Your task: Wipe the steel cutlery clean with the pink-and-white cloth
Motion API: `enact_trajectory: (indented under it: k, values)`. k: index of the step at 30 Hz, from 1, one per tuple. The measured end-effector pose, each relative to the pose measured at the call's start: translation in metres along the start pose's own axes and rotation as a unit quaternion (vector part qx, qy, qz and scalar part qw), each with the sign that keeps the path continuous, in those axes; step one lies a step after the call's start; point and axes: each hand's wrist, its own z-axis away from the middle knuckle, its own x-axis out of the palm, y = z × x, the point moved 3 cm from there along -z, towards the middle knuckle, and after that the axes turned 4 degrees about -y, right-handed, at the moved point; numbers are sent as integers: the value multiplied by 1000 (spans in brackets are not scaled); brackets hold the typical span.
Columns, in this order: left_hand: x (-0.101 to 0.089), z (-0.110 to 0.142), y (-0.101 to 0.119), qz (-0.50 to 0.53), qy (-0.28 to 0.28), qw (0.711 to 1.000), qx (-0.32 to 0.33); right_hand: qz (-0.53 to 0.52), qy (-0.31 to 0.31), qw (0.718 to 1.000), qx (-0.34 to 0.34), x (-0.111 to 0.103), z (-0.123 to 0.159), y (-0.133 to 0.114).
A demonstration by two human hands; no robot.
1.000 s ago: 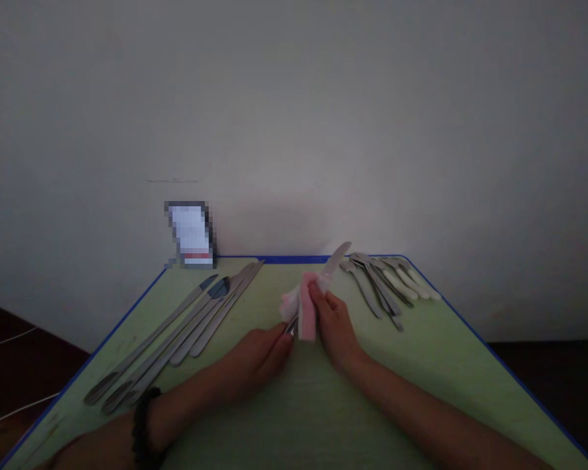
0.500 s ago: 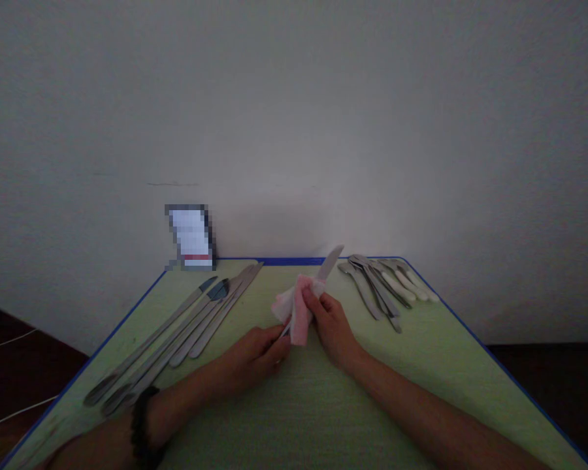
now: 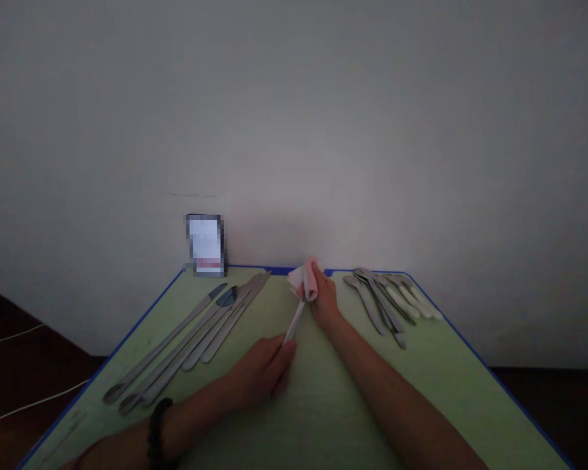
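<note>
My left hand point(image 3: 263, 367) is closed around the handle end of a metal table knife point(image 3: 294, 321), which points up and away over the middle of the table. A pink and white cloth point(image 3: 310, 281) is wrapped around the knife's far part, so the blade is hidden. My right hand point(image 3: 326, 299) grips this cloth from the right side, its thumb pressed on top. Several long metal knives point(image 3: 210, 326) lie on the table left of my hands. To their right is a group of spoons and other cutlery point(image 3: 377, 300), some with white handles.
The pale green table point(image 3: 323, 405) has a blue edge and stands against a grey wall point(image 3: 294, 130). A blurred phone-like screen point(image 3: 206, 243) leans upright at the back left. White cables point(image 3: 34, 403) run beside the table at the left.
My right hand has slid the cloth up along the knife, covering the blade that stuck out before and baring more of the handle. My view has shifted slightly.
</note>
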Motion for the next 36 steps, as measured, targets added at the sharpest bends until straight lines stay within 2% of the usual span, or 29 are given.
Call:
enact_trajectory:
  k: [4, 9, 14, 16, 24, 31, 36]
  values:
    - [-1, 3, 4, 35, -8, 999, 14, -27, -32, 999, 14, 12, -15, 0]
    - [-1, 5, 5, 49, -6, 998, 29, 4, -43, 999, -2, 10, -23, 0]
    - [2, -3, -5, 174, 7, 985, 14, 48, -47, 998, -8, 9, -18, 6]
    - [5, -7, -9, 193, 10, 981, 10, 64, -51, 997, -11, 10, -11, 6]
    - [7, -1, -13, 148, 30, 988, -10, 146, -61, 987, -20, 19, 15, 4]
    - [3, 6, -7, 102, 58, 992, -45, 226, -55, 972, -37, 20, 20, -1]
    - [6, 7, -8, 104, 64, 991, -53, 225, -41, 973, -38, 20, 22, -6]
